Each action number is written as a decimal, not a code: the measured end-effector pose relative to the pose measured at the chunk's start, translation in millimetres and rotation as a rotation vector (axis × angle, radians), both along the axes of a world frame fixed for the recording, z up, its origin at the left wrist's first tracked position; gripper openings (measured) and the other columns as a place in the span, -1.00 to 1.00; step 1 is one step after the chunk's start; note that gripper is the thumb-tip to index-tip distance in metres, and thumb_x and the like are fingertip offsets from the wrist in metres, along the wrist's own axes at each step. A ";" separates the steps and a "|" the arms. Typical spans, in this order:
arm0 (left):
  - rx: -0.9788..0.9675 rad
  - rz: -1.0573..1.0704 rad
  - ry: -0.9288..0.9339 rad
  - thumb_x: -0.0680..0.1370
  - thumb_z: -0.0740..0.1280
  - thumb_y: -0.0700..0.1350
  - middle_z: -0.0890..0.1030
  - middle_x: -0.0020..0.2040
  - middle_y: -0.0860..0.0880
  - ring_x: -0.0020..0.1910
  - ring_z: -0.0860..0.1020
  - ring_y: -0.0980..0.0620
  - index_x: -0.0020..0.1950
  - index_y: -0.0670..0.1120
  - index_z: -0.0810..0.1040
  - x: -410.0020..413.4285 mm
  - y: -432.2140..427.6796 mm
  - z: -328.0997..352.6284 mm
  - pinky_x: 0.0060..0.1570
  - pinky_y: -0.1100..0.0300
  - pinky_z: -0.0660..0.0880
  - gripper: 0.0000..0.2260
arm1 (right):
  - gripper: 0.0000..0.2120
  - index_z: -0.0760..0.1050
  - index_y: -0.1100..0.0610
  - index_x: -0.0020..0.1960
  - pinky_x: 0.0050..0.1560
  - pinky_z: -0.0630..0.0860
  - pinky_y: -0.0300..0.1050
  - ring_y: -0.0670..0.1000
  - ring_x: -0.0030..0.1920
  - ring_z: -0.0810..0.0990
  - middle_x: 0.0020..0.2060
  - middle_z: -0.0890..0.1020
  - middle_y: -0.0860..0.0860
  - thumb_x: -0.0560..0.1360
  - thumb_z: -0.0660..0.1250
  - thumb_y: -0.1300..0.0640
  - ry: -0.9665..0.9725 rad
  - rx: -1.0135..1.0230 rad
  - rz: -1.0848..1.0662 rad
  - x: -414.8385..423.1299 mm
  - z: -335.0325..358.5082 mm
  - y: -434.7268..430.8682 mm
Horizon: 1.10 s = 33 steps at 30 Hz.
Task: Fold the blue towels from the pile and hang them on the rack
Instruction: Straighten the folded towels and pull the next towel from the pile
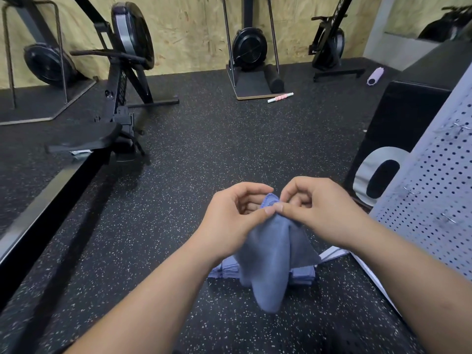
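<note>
Rowing machines [122, 80], pink massage stick [280, 97]

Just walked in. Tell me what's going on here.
A person is holding one blue towel up in both hands, the left hand and right hand pinching its top edge close together. The towel hangs loosely above the pile of blue towels on the floor. The perforated rack stands to the right; no towel shows on the part in view.
</note>
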<state>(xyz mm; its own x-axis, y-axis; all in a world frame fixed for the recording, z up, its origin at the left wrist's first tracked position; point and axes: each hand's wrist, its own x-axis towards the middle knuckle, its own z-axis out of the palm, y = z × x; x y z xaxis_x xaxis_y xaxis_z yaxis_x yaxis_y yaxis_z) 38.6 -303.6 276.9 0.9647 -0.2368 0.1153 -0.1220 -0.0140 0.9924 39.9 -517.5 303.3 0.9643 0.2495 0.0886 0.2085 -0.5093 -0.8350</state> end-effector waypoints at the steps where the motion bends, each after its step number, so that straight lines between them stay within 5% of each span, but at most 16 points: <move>1: 0.019 0.016 -0.005 0.55 0.52 -0.33 0.76 0.01 -0.11 -0.03 0.68 0.06 0.24 -0.17 0.65 1.1 0.3 -1.7 0.11 0.02 0.65 -0.72 | -0.89 0.62 0.02 -0.08 -0.25 0.48 -0.04 -0.03 -0.37 0.52 -0.34 0.69 0.00 0.54 0.55 0.08 0.018 -0.007 0.029 0.5 0.8 -1.7; 4: 0.049 0.036 -0.003 0.56 0.52 -0.31 0.76 0.01 -0.11 -0.02 0.69 0.04 0.21 -0.14 0.67 3.1 1.5 -5.4 0.19 -0.10 0.65 -0.76 | -0.92 0.63 -0.01 -0.04 -0.21 0.53 -0.02 -0.01 -0.31 0.57 -0.27 0.72 0.02 0.57 0.51 0.13 0.017 -0.023 0.078 1.8 2.2 -5.0; 13: 0.141 0.056 -0.092 0.55 0.53 -0.29 0.77 -0.05 -0.05 -0.05 0.70 0.08 0.10 -0.11 0.72 2.7 -0.6 -9.5 0.08 0.14 0.63 -0.83 | -0.89 0.61 -0.09 0.16 -0.29 0.39 -0.27 -0.14 -0.39 0.47 -0.38 0.61 -0.12 0.64 0.42 0.04 0.039 -0.116 0.121 4.1 -7.6 -2.8; 17: 0.222 0.109 -0.121 0.56 0.54 -0.24 0.77 -0.08 0.06 -0.08 0.70 0.15 0.15 -0.04 0.73 2.6 0.6 -10.1 0.02 0.24 0.60 -0.80 | -0.91 0.65 0.01 -0.03 -0.29 0.38 -0.15 -0.10 -0.40 0.43 -0.40 0.57 -0.12 0.63 0.43 0.03 0.088 -0.136 0.116 6.1 -11.8 -3.7; 22: 0.396 0.098 -0.191 0.56 0.54 -0.14 0.74 -0.15 0.17 -0.14 0.68 0.21 0.00 0.06 0.75 2.0 4.1 -8.9 -0.04 0.24 0.58 -0.91 | -0.94 0.62 -0.08 -0.04 -0.13 0.58 -0.02 -0.01 -0.25 0.65 -0.28 0.70 -0.12 0.61 0.45 0.03 0.024 -0.207 0.114 4.5 -15.8 -0.4; 26: 0.461 0.289 -0.257 0.57 0.53 -0.09 0.70 -0.23 0.18 -0.22 0.64 0.23 -0.06 0.10 0.72 9.3 15.4 -1.1 -0.18 0.30 0.52 -0.92 | -0.80 0.58 -0.15 0.16 -0.18 0.49 -0.21 -0.16 -0.29 0.58 -0.23 0.69 -0.10 0.58 0.50 0.03 0.026 -0.233 0.131 4.4 -14.7 -6.1; 29: 0.433 0.511 -0.247 0.58 0.52 -0.04 0.68 -0.29 0.16 -0.29 0.63 0.17 -0.07 0.12 0.70 21.4 35.9 4.0 -0.28 0.37 0.45 -0.94 | -0.86 0.60 -0.18 0.07 -0.21 0.44 -0.25 -0.17 -0.25 0.59 -0.25 0.67 -0.16 0.56 0.51 -0.04 -0.054 -0.388 0.020 9.6 -11.4 -22.3; 33: 0.398 0.773 -0.240 0.59 0.49 0.02 0.70 -0.25 0.12 -0.23 0.66 0.11 -0.05 0.08 0.71 34.9 73.5 5.2 -0.09 0.11 0.60 -0.95 | -0.90 0.62 -0.16 -0.10 -0.21 0.46 -0.13 -0.15 -0.24 0.57 -0.33 0.65 -0.16 0.53 0.52 -0.09 -0.171 -0.537 -0.182 14.8 -9.4 -54.2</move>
